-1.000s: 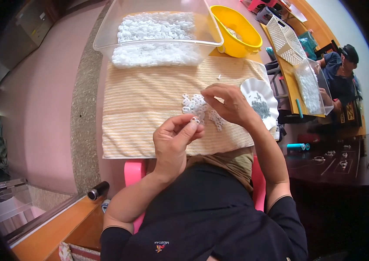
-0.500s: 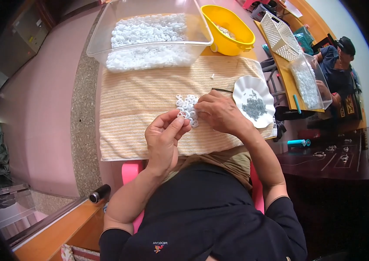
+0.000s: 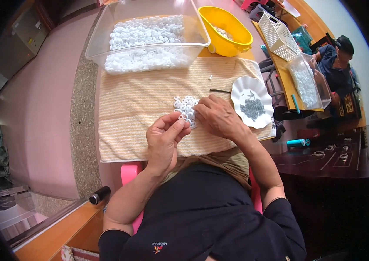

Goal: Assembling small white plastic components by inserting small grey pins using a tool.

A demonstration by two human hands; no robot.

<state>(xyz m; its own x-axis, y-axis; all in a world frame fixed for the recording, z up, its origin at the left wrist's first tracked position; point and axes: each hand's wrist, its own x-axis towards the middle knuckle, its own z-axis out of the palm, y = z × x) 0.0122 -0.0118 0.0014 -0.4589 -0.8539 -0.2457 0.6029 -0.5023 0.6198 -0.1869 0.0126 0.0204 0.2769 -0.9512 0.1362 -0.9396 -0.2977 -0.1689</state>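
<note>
A small heap of white plastic rings (image 3: pixel 186 103) lies on the striped towel (image 3: pixel 132 126) in front of me. At the heap's near edge, my left hand (image 3: pixel 166 132) pinches one small white ring-shaped piece (image 3: pixel 181 117) between thumb and fingertips. My right hand (image 3: pixel 220 116) is palm down at the right side of the heap, fingers bent together and touching the pieces; whatever is in its fingertips is hidden. Beyond that hand lies a thin dark rod (image 3: pixel 219 91), its end by a white scalloped plate (image 3: pixel 266 96) of small grey pieces (image 3: pixel 252 108).
A large clear bin (image 3: pixel 199 52) of white rings stands at the back, beside a yellow tub (image 3: pixel 236 49). One tiny white piece (image 3: pixel 210 78) lies on the towel. At the right, a person (image 3: pixel 339 65) sits by another clear box (image 3: pixel 326 102) and a white perforated basket (image 3: pixel 279 37).
My right hand has drawn slightly nearer to me, showing more of the dark rod. My left hand keeps its pinch at nearly the same place. The view has shifted a little.
</note>
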